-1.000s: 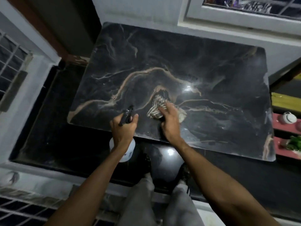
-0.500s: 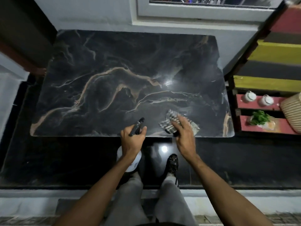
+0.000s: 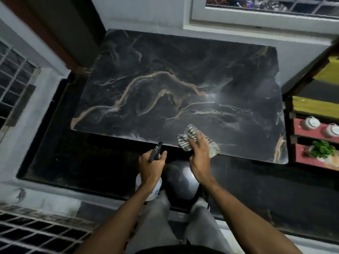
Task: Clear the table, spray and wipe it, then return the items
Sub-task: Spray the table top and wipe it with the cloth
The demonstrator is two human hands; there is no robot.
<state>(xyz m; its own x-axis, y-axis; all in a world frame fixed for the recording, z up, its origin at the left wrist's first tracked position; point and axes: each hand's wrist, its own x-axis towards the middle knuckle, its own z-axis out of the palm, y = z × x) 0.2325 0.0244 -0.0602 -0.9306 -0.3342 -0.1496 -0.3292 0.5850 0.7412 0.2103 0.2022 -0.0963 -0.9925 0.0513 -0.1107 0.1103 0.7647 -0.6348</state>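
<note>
A dark marble table [image 3: 165, 70] with tan veins fills the middle of the view. My right hand [image 3: 200, 154] presses flat on a striped cloth [image 3: 187, 138] lying at the table's near edge, right of centre. My left hand [image 3: 150, 165] grips a white spray bottle [image 3: 152, 191] with a black nozzle, held just off the table's near edge over the dark floor.
A coloured shelf unit [image 3: 315, 105] stands at the right with two white pots [image 3: 311, 122] and a green plant [image 3: 321, 149]. A window sill lies behind the table, a barred window at the left. My legs stand on the glossy black floor [image 3: 82, 156].
My right hand has slid the cloth from the table's middle to its near right edge. The view has swung back left. My left hand keeps its hold on the bottle.
</note>
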